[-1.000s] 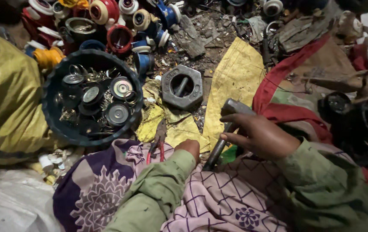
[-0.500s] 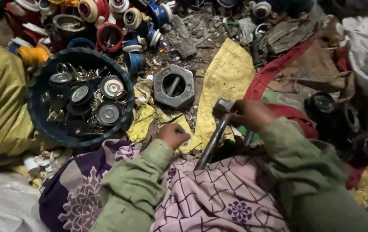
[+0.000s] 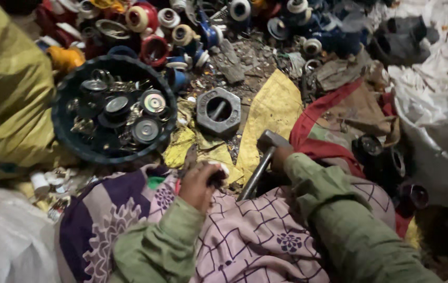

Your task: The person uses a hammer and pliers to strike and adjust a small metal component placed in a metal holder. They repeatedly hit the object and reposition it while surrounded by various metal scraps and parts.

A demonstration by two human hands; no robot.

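The left hand (image 3: 198, 184) is curled shut around a small dark piece with a pale end (image 3: 217, 175), thumb and fingers pinching it just above the patterned cloth (image 3: 245, 241) over the lap. What the piece is cannot be made out. The right hand (image 3: 281, 157) is mostly hidden by its green sleeve (image 3: 339, 209); its fingers appear to be wrapped around a metal hammer (image 3: 260, 160) just below the head, though the grip itself cannot be seen clearly. The hammer's long axis runs from the head, up and to the right, down and leftward toward the lap, so its handle end lies just beside the left hand, nearly touching it. The head hangs over the edge of a yellow sheet (image 3: 273, 112).

Just beyond the left hand sits a grey hexagonal metal block (image 3: 218, 111) with a round hollow, flat on the ground. To its left stands a dark round basket (image 3: 74, 144) full of metal caps and rings. Farther out, a heap of red, blue and white fittings (image 3: 182, 31) crowds the ground; red cloth (image 3: 328, 112) and white sacking (image 3: 433, 120) hem in the right side.
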